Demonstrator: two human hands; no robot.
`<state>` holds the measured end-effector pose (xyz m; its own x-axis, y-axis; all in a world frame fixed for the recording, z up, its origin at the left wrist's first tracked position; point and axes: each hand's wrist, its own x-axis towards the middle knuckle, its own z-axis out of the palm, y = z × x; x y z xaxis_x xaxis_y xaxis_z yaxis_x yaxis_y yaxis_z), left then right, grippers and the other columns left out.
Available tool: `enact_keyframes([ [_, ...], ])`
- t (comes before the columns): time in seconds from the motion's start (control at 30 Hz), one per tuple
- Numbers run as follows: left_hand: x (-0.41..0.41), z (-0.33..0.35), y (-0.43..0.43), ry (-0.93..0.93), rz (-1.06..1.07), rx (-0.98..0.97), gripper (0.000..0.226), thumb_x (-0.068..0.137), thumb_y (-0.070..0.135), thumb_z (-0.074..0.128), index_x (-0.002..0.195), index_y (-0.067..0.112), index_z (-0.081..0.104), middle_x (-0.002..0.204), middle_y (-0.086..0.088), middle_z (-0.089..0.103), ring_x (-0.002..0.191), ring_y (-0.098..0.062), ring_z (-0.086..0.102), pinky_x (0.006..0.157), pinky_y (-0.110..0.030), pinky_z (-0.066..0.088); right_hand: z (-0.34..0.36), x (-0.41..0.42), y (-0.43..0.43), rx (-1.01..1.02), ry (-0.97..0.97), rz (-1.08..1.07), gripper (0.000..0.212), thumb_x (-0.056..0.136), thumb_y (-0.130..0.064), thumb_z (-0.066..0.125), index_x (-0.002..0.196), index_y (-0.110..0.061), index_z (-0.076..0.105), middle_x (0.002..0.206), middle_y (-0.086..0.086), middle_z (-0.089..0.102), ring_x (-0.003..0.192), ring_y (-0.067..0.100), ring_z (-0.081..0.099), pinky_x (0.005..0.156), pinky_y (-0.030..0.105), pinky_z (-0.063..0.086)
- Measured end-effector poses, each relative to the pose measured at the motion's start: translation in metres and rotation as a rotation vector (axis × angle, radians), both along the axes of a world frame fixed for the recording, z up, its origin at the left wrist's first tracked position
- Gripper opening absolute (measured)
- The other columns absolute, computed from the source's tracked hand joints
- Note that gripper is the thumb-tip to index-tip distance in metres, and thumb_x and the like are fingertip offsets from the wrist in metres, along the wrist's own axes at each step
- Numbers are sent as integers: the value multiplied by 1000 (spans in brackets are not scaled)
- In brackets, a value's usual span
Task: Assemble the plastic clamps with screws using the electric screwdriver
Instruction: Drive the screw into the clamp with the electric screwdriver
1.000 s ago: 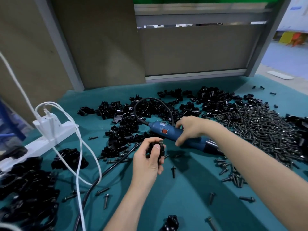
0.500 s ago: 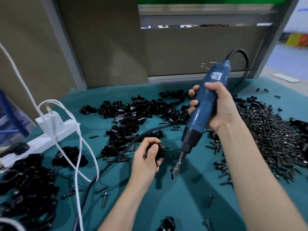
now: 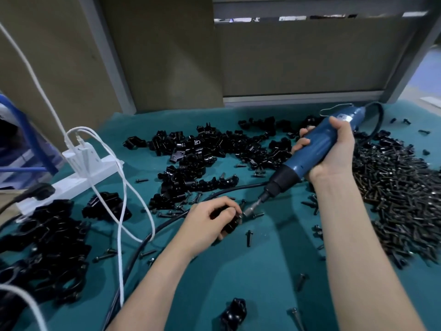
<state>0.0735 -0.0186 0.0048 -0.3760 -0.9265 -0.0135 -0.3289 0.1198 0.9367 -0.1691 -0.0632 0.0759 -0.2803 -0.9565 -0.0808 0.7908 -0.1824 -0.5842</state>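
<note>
On the worktop (image 3: 262, 271), the left hand (image 3: 210, 220) is gripping a black clamp (image 3: 232, 225). At its two o'clock the right hand (image 3: 331, 151) is clutching the electric screwdriver (image 3: 315, 151), its bit (image 3: 249, 212) touching the clamp. Screws (image 3: 393, 187) are lying heaped at three o'clock.

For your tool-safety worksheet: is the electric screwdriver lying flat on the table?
No, the right hand holds the electric screwdriver raised and tilted, bit toward the clamp.

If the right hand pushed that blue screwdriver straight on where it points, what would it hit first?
Probably the small black plastic clamp held in the left hand; the bit of the blue electric screwdriver seems almost touching it.
</note>
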Motion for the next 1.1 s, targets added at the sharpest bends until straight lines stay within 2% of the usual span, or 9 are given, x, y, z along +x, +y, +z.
enact_keyframes([
  [0.2,-1,2,2,51,-18,39,18,86,31,52,82,38,68,82,0,75,49,-9,52,45,-15,38,9,8,0,-59,50,-19,26,84,-35,59,73,-12,52,69,3,59,46,12,47,49,22,43],
  [0.4,-1,3,1,45,-36,29,27,96,17,53,83,34,70,71,-6,73,49,-12,51,47,-21,41,12,12,3,-74,40,20,26,84,-34,57,72,-12,52,69,2,57,46,12,46,47,21,43],
  [0.5,-1,3,1,36,-36,20,28,97,16,53,84,33,70,69,-7,72,49,-13,50,47,-21,41,13,14,4,-87,38,25,25,84,-34,56,74,-12,53,70,2,57,46,12,46,47,21,42],
  [0.7,-1,0,0,25,-24,0,24,97,22,54,84,35,69,67,-6,71,47,-11,50,46,-20,41,16,18,8,-144,109,24,24,83,-34,56,75,-12,55,71,2,57,46,11,46,47,22,43],
  [0.9,-3,0,-1,46,-3,-11,24,95,38,50,80,34,69,62,-2,65,44,-10,51,44,-19,40,20,20,9,-222,100,64,23,80,-36,56,77,-13,55,67,-1,55,44,10,46,46,22,42],
  [0.97,-1,2,-1,157,-21,81,31,95,42,47,82,23,66,62,-11,65,37,-13,48,38,-21,37,22,22,9,-269,23,111,25,70,-33,67,77,-12,55,67,-1,54,43,9,45,44,21,41],
  [1.0,0,3,-1,223,-25,129,36,95,44,46,82,16,63,60,-15,64,33,-14,44,34,-20,35,22,23,9,-307,-41,144,34,59,-30,77,77,-11,55,67,-1,53,43,9,45,43,21,41],
  [1.07,4,3,-3,302,-33,177,44,89,47,45,78,7,58,54,-14,61,29,-14,39,30,-18,29,22,25,9,-380,-130,185,57,35,-26,90,76,-10,55,67,0,53,42,9,45,42,20,41],
  [1.1,5,3,-4,321,-40,188,46,87,47,45,75,4,57,51,-10,59,28,-14,38,30,-18,27,22,26,9,-408,-142,193,61,30,-26,92,76,-10,55,67,0,53,41,9,45,42,20,41],
])
